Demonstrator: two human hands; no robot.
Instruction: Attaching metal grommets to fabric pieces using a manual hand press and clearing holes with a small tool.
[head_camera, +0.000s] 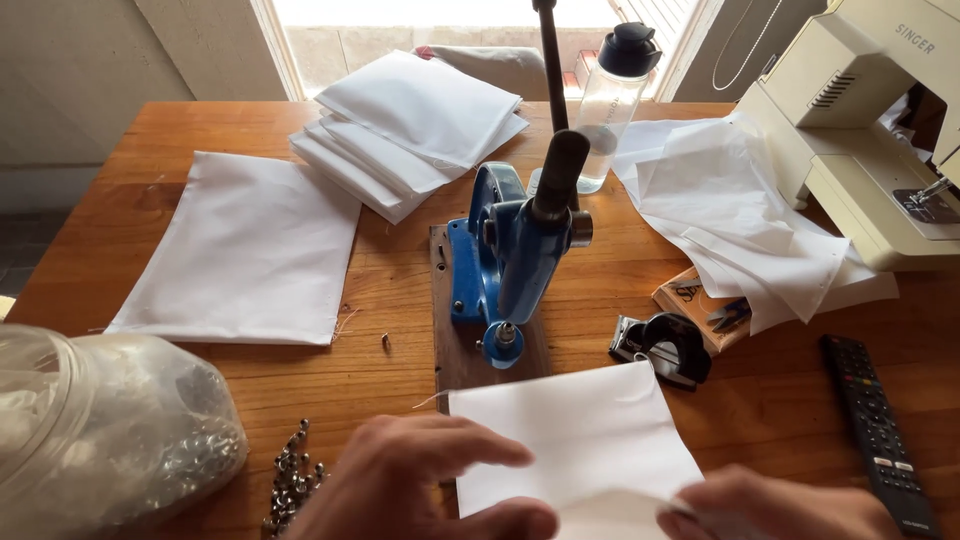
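Observation:
A white fabric piece (575, 430) lies on the wooden table in front of the blue hand press (510, 255), which stands on a dark wooden base. My left hand (420, 475) rests on the fabric's near left edge, thumb and fingers pinching the cloth. My right hand (775, 505) grips the fabric's near right corner, lifting a fold. The press's black lever handle (560, 175) points up and away. Small metal eyelets (290, 475) lie scattered just left of my left hand.
A clear plastic bag of eyelets (110, 430) sits at the near left. Flat white fabric (245, 250), a stack of white pieces (410, 130), loose cloth (745, 215), a water bottle (610, 100), a sewing machine (870, 130), a black punch tool (665, 345) and a remote control (880, 430) surround the press.

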